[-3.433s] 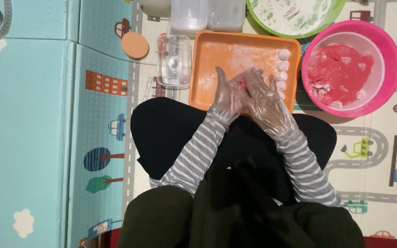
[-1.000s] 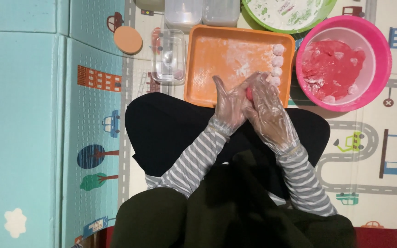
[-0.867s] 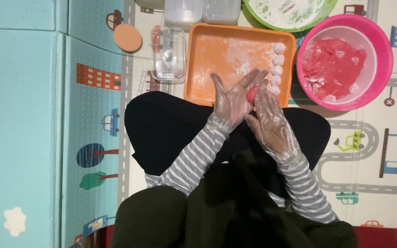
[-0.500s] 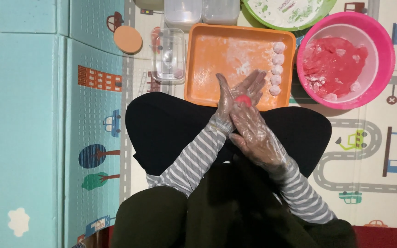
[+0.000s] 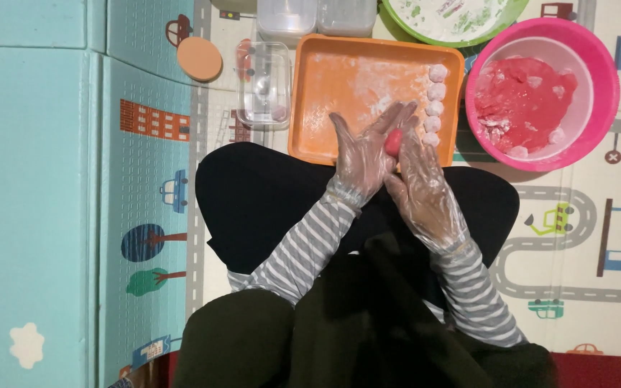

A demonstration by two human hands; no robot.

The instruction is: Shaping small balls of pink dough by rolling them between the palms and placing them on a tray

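Both my hands wear thin clear plastic gloves and press together over the near edge of an orange tray (image 5: 339,79). Between the palms sits a small red dough ball (image 5: 393,142). My left hand (image 5: 363,153) cups it from the left, my right hand (image 5: 422,183) from the right. A column of several floured white balls (image 5: 435,100) lines the tray's right side. White flour dusts the tray's middle. A pink bowl (image 5: 605,93) to the right holds a mass of red dough (image 5: 522,100).
A clear plastic box (image 5: 263,84) stands left of the tray, with a round orange lid (image 5: 199,58) beyond it. Two clear containers (image 5: 315,16) and a green bowl (image 5: 397,21) sit at the far edge. My crossed legs in black lie below, on a patterned play mat.
My palms have slid against each other, the right hand drawing back then forward over the left, with the red ball staying between them. The view has shifted slightly.
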